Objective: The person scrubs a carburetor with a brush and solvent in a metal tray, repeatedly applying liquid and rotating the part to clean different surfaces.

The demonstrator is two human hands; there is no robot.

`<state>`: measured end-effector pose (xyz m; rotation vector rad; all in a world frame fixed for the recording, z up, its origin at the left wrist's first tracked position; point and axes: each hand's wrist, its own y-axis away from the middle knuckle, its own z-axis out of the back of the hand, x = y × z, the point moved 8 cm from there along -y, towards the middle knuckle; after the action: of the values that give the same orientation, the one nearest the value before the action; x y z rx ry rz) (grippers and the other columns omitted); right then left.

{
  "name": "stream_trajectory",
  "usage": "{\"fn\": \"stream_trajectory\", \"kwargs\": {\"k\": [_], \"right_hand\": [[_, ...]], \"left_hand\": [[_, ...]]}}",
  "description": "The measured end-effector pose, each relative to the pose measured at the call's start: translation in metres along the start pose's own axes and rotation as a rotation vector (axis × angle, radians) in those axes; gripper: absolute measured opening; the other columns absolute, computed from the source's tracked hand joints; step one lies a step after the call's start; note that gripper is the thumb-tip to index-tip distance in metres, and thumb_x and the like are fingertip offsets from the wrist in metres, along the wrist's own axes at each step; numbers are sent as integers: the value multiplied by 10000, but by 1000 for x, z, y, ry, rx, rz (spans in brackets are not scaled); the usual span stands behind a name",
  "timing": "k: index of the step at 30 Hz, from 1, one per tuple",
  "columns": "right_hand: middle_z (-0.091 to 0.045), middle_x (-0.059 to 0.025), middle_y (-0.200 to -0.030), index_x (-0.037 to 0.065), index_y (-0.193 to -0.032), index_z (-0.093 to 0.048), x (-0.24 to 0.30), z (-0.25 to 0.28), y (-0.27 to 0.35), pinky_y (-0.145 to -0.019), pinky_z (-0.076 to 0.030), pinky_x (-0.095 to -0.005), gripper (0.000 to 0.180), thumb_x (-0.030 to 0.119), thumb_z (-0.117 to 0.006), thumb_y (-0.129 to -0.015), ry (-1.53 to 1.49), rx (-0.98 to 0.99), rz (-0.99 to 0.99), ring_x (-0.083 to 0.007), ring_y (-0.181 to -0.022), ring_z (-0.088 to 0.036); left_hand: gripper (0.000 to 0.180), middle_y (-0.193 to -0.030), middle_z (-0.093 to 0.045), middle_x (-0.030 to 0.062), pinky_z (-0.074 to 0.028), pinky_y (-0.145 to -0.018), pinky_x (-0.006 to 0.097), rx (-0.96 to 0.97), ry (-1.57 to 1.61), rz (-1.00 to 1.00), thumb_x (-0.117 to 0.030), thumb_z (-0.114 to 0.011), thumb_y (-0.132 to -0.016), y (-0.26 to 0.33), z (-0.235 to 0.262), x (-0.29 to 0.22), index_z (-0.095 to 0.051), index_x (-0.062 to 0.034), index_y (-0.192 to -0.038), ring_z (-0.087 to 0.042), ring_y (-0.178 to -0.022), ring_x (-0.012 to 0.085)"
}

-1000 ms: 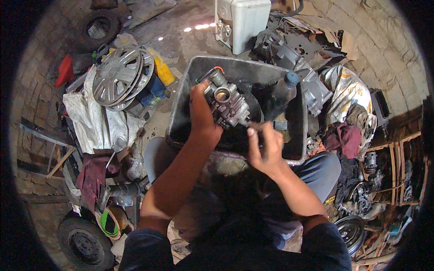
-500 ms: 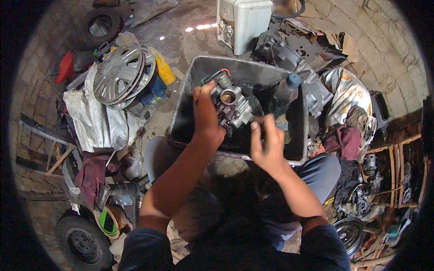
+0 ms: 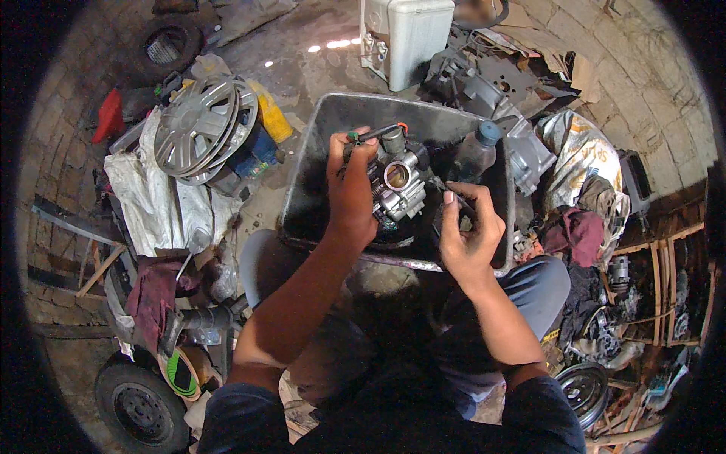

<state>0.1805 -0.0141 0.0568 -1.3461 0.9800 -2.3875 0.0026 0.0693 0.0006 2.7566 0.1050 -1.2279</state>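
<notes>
left hand (image 3: 352,189): grip wrapped around the left side of a small grey metal carburettor (image 3: 397,185), fingers curled over its top, thumb side toward the body. Holds it up above the tub.
carburettor: round open bore faces up toward the camera; ribbed silver body; thin black hose with a small red and green end runs across its top, just beside the left fingertips. It sits over the middle of the tub, lifted clear of the bottom as far as can be told.
right hand (image 3: 469,227): just right of the carburettor, palm turned toward it, fingers partly curled around something dark and small; what it pinches is too dark to tell. Index finger raised, close to the carburettor's right side; contact unclear.
tub: large dark grey rectangular plastic tub (image 3: 310,166), dirty inside, rests in front of the person's knees on the floor.
bottle: dark plastic bottle with blue cap (image 3: 476,151) stands inside the tub at its far right corner, near the right hand.
left of tub: stack of silver wheel covers (image 3: 204,129) on a blue and yellow container, white sacking below it.
far side: white plastic box-shaped canister (image 3: 404,34) beyond the tub.
lower left: small black wheel with tyre (image 3: 140,408) on the floor.
right side: crumpled cloths and metal engine parts, well apart from the hands.
</notes>
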Motion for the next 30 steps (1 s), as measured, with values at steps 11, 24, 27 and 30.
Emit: {"fn": "stream_trajectory", "kwargs": {"k": [11, 24, 27, 30], "right_hand": [[-688, -212, -834, -31, -944, -645, 11, -4, -6, -674, -542, -396, 54, -45, -660, -894, 0, 128, 109, -359, -753, -714], [-675, -181, -797, -48, -913, -663, 17, -5, -3, -638, -529, -358, 56, -62, -662, -860, -84, 173, 164, -304, -689, -693], [-674, -183, -798, -50, -910, -658, 8, -1, -6, -632, -525, -356, 46, -61, -660, -866, -20, 138, 36, -306, -684, -689], [-668, -180, -793, -47, -918, -656, 22, 0, -3, -620, -516, -359, 42, -60, -652, -878, -45, 114, 140, -304, -670, -678]], "left_hand": [[239, -1071, -614, 46, -479, -913, 283, 74, -201, -166, -37, -633, -935, 2, -5, -10, -586, -62, -1168, -587, -995, 121], [263, -1119, -585, 70, -501, -896, 282, 187, -551, -593, 12, -609, -944, 24, -27, -45, -561, -10, -1202, -595, -992, 125], [266, -1109, -601, 73, -529, -896, 315, 170, -403, -395, -89, -589, -950, 14, -19, -32, -563, -46, -1211, -621, -1000, 153], [318, -1120, -642, 85, -585, -895, 380, 118, -155, -50, -265, -561, -956, 7, -9, -11, -552, -100, -1228, -692, -1021, 225]]}}
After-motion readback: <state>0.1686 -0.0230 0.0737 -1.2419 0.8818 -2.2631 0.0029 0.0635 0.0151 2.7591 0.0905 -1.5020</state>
